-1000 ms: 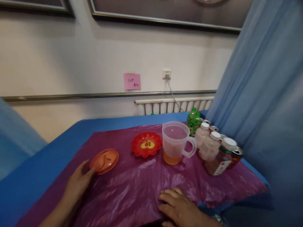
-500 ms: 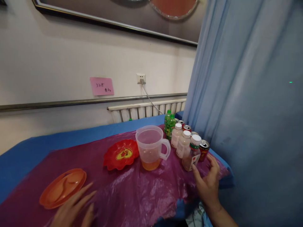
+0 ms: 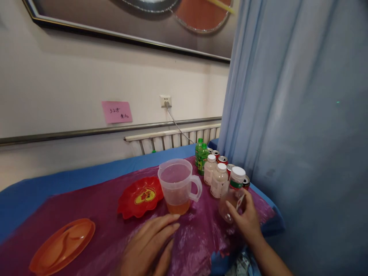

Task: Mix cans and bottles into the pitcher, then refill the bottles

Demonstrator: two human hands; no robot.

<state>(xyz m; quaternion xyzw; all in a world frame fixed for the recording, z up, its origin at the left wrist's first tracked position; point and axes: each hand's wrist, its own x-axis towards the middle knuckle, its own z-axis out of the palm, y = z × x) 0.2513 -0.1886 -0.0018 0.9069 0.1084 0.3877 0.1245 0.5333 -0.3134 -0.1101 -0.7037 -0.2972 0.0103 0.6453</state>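
Note:
My right hand (image 3: 247,220) is closed round the lower part of a clear plastic bottle (image 3: 225,205) with a white cap and a green neck band. The bottle leans slightly at the near end of the bottle row. My left hand (image 3: 151,243) is stretched out, fingers extended and holding nothing, just in front of the measuring jug (image 3: 176,188). The jug is clear plastic, with a little amber liquid at the bottom and its handle to the right. Left of it lies a red scalloped plate (image 3: 126,205). An orange divided plate (image 3: 64,243) rests at the near left.
Two white-capped bottles (image 3: 219,182) and two green bottles (image 3: 202,159) stand right of the jug, with several drink cans (image 3: 222,160) behind. Purple plastic sheeting (image 3: 100,195) covers the blue-topped table. A blue curtain (image 3: 287,134) hangs close on the right.
My right hand has closed on the near bottle, which now tilts. My left hand has moved right, from beside the orange plate to before the jug. The view has shifted slightly.

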